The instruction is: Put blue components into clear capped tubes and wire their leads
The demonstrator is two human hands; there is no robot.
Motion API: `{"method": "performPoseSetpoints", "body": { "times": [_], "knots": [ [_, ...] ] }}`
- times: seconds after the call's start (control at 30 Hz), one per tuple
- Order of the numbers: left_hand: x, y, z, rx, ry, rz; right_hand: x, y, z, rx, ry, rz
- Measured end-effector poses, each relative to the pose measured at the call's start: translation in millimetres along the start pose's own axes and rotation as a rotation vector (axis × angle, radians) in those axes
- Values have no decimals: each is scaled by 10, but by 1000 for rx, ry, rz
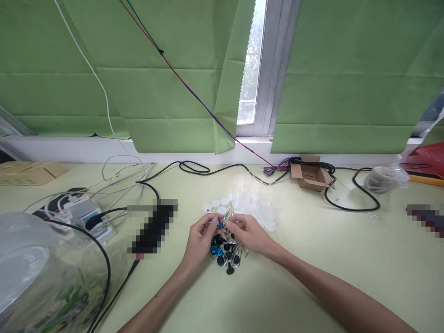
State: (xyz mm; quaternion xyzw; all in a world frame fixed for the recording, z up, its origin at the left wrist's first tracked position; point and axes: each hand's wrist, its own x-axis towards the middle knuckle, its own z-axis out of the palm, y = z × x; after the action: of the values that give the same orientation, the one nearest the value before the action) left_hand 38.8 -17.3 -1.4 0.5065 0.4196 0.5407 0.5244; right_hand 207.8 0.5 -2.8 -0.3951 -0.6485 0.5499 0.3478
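Observation:
A small shiny blue part (221,224) with dark sections is pinched between my hands, its exact kind too small to tell. The fingers of my left hand (203,233) close on its left end. From the other side, the thumb and fingers of my right hand (251,235) grip its right end. Just below lies a pile of black round-headed pieces (229,255), bent metal rods and more blue round pieces (213,250). Beyond my fingertips are several white round caps (215,203) and clear plastic tubes (244,196).
An open cardboard box (312,178) stands at the back right among black cables (239,165). A power strip (92,219) with plugs lies left, behind a large plastic-wrapped item (27,263). A plastic-wrapped roll (381,179) is far right, and a flat carton (31,173) far left.

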Motion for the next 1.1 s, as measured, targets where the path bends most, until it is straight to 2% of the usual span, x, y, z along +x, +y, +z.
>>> {"method": "performPoseSetpoints", "body": {
  "times": [0.47, 0.8, 0.97, 1.1],
  "knots": [
    [11, -33, -13, 26, 14, -3, -20, -11, 4, 61, 18, 4],
    [0, 11, 5, 51, -9, -16, 26, 39, 22, -63, 23, -10],
    [18, -20, -16, 53, 27, -10, 5, -6, 8, -48, 69, 30],
    [15, -36, -26, 54, 42, -7, -23, -32, 2, -45, 40, 5]
  ]
}}
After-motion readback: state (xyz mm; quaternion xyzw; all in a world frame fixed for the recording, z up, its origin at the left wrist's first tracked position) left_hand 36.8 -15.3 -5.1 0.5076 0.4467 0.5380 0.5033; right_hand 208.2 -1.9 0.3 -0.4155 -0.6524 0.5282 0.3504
